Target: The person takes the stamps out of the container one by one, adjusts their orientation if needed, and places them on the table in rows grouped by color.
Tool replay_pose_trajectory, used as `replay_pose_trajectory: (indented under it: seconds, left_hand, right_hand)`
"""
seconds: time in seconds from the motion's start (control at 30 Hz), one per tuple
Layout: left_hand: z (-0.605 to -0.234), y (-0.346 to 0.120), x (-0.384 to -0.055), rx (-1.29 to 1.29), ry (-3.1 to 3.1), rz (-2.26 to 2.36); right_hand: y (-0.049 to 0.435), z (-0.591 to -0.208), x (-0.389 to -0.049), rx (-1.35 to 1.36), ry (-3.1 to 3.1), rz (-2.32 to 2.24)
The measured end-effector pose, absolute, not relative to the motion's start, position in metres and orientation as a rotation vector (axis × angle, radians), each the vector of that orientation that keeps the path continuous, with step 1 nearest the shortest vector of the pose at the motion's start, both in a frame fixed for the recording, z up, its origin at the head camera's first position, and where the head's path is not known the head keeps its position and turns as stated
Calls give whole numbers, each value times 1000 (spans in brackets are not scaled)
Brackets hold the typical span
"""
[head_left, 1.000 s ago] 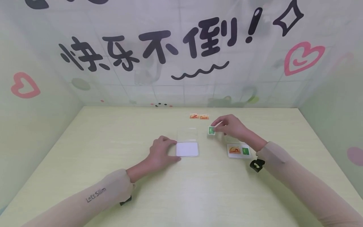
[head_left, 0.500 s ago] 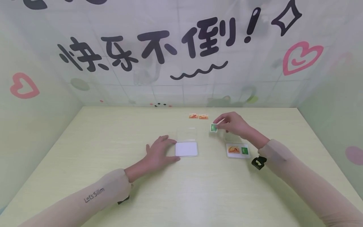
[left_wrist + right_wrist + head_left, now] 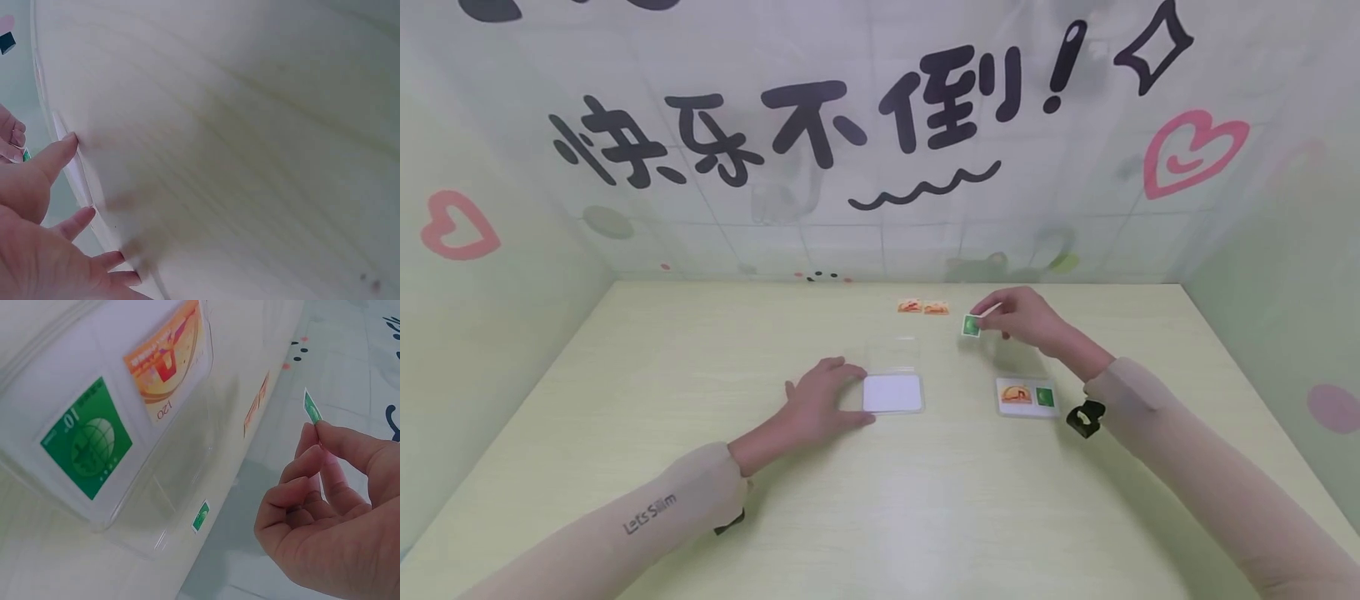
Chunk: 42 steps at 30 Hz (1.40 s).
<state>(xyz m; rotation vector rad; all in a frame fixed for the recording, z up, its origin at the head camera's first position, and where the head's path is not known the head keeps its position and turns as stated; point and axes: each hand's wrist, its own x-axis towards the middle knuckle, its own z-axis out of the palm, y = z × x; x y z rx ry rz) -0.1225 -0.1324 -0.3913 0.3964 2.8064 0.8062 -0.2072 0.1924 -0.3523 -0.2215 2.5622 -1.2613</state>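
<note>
My right hand point(image 3: 1026, 321) pinches a green stamp point(image 3: 311, 407) with a white border between thumb and fingertips, raised above the table. Near it, a clear case point(image 3: 1027, 412) holds a white card bearing an orange stamp point(image 3: 169, 359) and a green one. On the table behind that case's transparent lid lies another green stamp point(image 3: 200, 516), not visible in the head view. My left hand point(image 3: 820, 400) rests at the left side of a second clear case with a blank white card point(image 3: 892, 393), fingers spread, thumb at the near corner and forefinger at the far corner.
Two orange stamps point(image 3: 922, 307) lie side by side towards the back of the pale wooden table point(image 3: 775, 533). The second case's transparent lid point(image 3: 892, 354) lies folded back. A printed white curtain point(image 3: 700, 225) stands along the table's rear edge.
My right hand has drifted away from me and slightly right, carrying the pinched stamp farther from the blank card. My left hand has stayed by its case.
</note>
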Motion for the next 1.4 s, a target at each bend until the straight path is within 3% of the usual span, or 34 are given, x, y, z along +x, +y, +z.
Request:
replay_pose_trajectory:
  seconds: [0.6,1.4]
  left_hand:
    - [-387,-127,-126,348,2849,670]
    - [-395,-131,-130,295,2740,862]
  right_hand:
    - [202,-350,-212,-202,2589,-1260]
    - [215,-355,-228,-137,2588,-1247]
